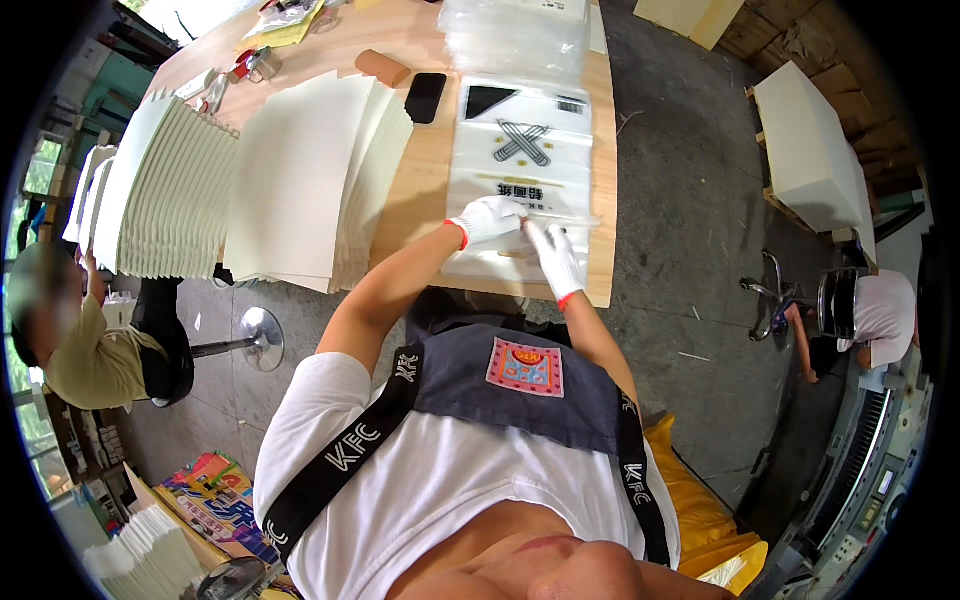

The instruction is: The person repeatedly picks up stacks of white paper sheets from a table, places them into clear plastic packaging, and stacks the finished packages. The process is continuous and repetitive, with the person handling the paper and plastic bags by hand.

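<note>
A clear plastic bag (522,180) printed with crossed pencils lies flat near the table's right edge, with white sheets showing through. Both my hands wear white gloves with red cuffs and meet at the bag's near end. My left hand (490,218) is closed, its fingertips pinched at the bag's loose plastic edge. Just right of it, my right hand (556,258) rests on the bag with fingers stretched and apart. Folded, shiny film (575,221) rises by the fingers. Exactly what lies between the fingertips is too small to tell.
Left on the wooden table (418,190) stand tall fanned stacks of white paper (295,175). A black phone (426,97) and a pile of clear bags (515,38) lie beyond. One person (90,340) is at the left; another sits on a chair (838,303) at the right.
</note>
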Available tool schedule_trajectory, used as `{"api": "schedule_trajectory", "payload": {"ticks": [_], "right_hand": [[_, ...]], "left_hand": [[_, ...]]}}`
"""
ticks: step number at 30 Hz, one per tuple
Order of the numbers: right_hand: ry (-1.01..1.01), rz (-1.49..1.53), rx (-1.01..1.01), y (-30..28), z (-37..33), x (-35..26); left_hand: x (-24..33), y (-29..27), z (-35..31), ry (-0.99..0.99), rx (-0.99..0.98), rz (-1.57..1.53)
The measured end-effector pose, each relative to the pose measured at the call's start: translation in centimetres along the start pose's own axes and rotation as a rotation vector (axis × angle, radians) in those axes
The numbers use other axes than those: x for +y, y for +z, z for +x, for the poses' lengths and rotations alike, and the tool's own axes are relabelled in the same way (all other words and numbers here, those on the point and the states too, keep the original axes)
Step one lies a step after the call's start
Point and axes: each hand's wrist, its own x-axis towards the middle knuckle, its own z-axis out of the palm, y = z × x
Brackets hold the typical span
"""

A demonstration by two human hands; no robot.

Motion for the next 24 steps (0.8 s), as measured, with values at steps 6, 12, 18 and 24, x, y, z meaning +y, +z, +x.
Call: {"api": "schedule_trajectory", "payload": {"ticks": [6, 12, 18, 24], "right_hand": [[0.094, -0.271, -0.091, -2.6, 2.0, 4.6], [-0.268, -0.648, -0.216, -2.0, 0.1, -4.5], [-0.555, -1.035, -0.291, 1.3, 8.1, -0.1], [-0.394, -1.128, -0.586, -3.3, 0.9, -13.1]], "left_hand": [[-2.8, -3.5, 4.9, 0.153, 0.362, -1.214], [3.4, -6.6, 2.9, 0.122, 0.196, -0.783], [10.8, -6.5, -0.5, 0.254, 0.31, -0.474], [7.9, -9.6, -10.7, 0.195, 0.918, 0.262]]}}
